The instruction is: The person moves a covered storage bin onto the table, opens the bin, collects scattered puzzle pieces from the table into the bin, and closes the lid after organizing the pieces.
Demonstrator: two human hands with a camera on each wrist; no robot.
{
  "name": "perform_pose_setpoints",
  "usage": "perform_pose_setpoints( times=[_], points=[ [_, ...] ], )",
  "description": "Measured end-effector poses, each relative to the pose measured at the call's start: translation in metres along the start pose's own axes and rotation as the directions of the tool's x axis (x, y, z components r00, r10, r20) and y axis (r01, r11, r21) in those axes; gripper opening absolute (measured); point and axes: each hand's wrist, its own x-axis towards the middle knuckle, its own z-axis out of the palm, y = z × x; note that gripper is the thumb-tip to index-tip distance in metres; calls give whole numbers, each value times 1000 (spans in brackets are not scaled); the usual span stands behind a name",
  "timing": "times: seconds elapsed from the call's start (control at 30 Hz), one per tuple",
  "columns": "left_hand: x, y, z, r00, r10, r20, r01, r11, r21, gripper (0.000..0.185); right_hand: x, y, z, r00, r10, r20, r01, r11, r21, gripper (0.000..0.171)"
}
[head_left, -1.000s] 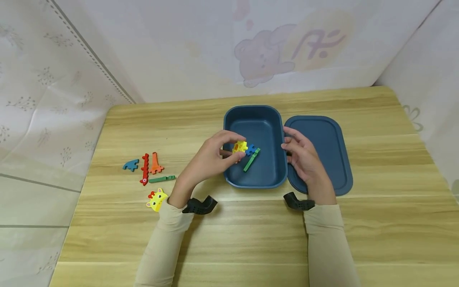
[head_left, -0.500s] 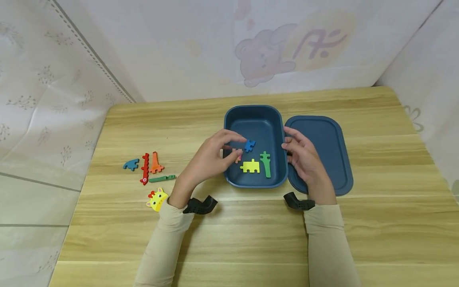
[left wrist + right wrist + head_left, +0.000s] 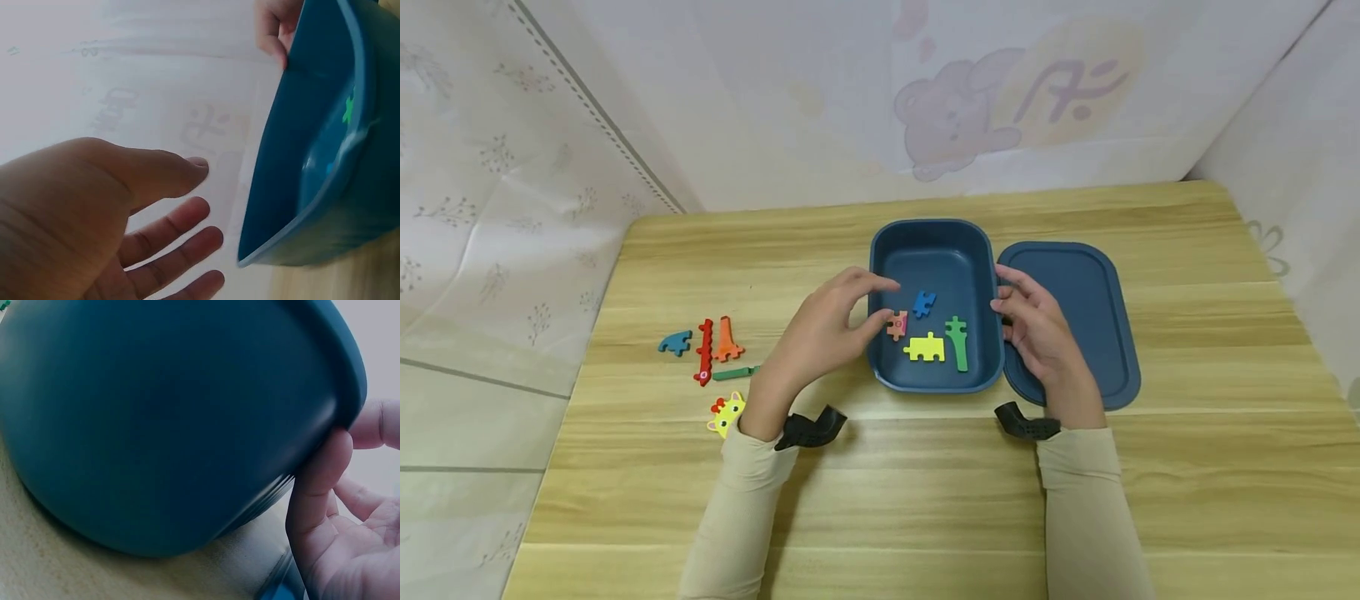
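At the left side of the box [image 3: 940,262], the left hand [image 3: 827,329] is easing away, fingers parted, empty: the yellow piece [image 3: 926,347] is now lying inside, making four in, five pieces [image 3: 705,354] sitting on the table [image 3: 917,500]; the right hand [image 3: 1041,329] is touching the box's right side, fingers loose.

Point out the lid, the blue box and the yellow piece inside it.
Lid [image 3: 1079,298]: head view, flat middle.
Blue box [image 3: 942,273]: head view, bare floor.
Yellow piece [image 3: 926,348]: head view, flat middle.

Head view, high, facing forward-down over table [image 3: 925,500], left-wrist view, close, tilted, right-wrist view, closer, all sharing blue box [image 3: 940,275]
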Motion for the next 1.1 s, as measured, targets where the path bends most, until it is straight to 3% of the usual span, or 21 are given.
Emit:
perform_pose_setpoints(
  times=[0.47, 0.83, 1.1],
  points=[
    [-9, -1, -17, 999, -43, 8, 42, 994, 97, 35, -1, 0, -1, 1000, -7, -9, 7, 1000, 2, 54],
    [-27, -27, -51, 985, -164, -55, 168, 982, 84, 39, 2, 0, 1, 1000, -5, -1, 5, 1000, -5, 54],
    [-39, -45, -65, 969, -232, -88, 240, 966, 93, 37, 0, 0, 1, 1000, 2, -16, -2, 1000, -17, 55]
  ],
)
